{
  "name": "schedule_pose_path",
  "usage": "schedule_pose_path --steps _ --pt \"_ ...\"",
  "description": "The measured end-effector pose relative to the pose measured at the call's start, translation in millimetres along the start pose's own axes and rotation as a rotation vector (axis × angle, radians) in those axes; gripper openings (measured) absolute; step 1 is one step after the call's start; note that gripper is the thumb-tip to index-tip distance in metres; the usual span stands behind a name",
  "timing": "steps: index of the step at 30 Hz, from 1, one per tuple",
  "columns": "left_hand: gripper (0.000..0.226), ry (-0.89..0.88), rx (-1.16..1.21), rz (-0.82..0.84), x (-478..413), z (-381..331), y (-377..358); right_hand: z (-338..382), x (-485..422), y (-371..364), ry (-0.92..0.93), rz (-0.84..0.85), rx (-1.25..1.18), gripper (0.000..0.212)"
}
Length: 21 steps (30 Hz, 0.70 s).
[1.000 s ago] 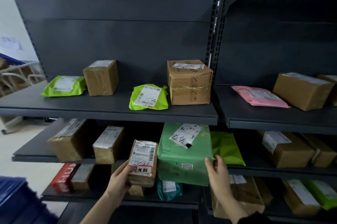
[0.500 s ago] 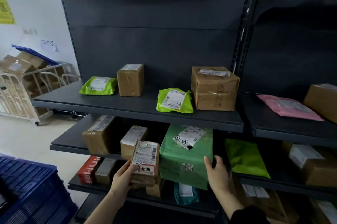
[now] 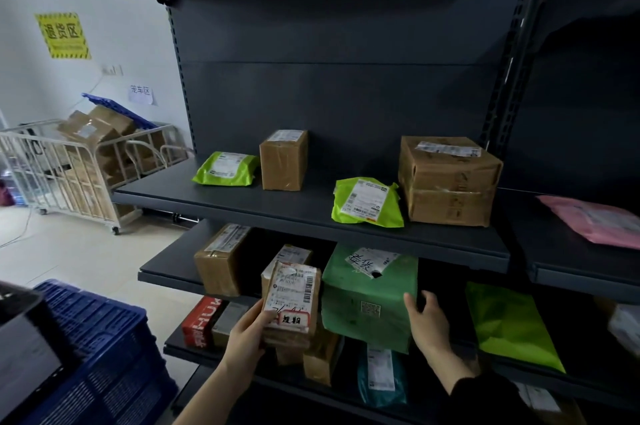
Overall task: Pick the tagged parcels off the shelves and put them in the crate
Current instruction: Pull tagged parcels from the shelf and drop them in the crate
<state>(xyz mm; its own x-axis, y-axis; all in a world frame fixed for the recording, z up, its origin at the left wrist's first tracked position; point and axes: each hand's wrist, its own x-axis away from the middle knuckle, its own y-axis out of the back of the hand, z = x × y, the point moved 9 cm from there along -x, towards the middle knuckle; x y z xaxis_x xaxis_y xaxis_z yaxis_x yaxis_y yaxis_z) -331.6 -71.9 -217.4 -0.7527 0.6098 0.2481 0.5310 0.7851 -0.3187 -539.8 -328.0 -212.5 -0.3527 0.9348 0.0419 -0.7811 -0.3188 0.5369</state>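
Observation:
My left hand [image 3: 246, 333] grips a small brown parcel [image 3: 294, 300] with a white label and a red-edged tag, held upright in front of the middle shelf. My right hand [image 3: 427, 320] holds the right edge of a large green bagged parcel [image 3: 367, 300] that bears a handwritten white label and leans out from the middle shelf [image 3: 166, 277]. A blue plastic crate [image 3: 104, 355] stands at the lower left, beside the shelving.
The top shelf [image 3: 277, 208] carries two lime bags and two brown boxes; a pink bag [image 3: 595, 220] lies further right. Brown boxes, a red box [image 3: 201, 320] and a lime bag [image 3: 509, 324] fill the lower shelves. A white wire cart [image 3: 62, 171] of boxes stands at left.
The view has swung left, bringing the blue crate and the wire cart into sight. Both hands keep their hold on the brown parcel and the green parcel.

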Motion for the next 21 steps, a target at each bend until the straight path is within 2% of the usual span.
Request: schedule_pose_path --steps 7,12,16,21 --pt "0.018 -0.033 0.0 0.024 13 4 -11 -7 31 25 0.07 -0.036 0.092 0.05" --pt "0.049 -0.111 -0.028 0.006 27 5 -12 -9 57 41 0.112 -0.047 0.152 0.051" --pt "0.047 -0.167 -0.042 0.037 45 9 -30 -22 72 51 0.125 -0.051 0.167 0.052" --pt "0.052 -0.138 -0.067 0.111 62 35 -67 -40 78 75 0.114 -0.063 0.205 0.053"
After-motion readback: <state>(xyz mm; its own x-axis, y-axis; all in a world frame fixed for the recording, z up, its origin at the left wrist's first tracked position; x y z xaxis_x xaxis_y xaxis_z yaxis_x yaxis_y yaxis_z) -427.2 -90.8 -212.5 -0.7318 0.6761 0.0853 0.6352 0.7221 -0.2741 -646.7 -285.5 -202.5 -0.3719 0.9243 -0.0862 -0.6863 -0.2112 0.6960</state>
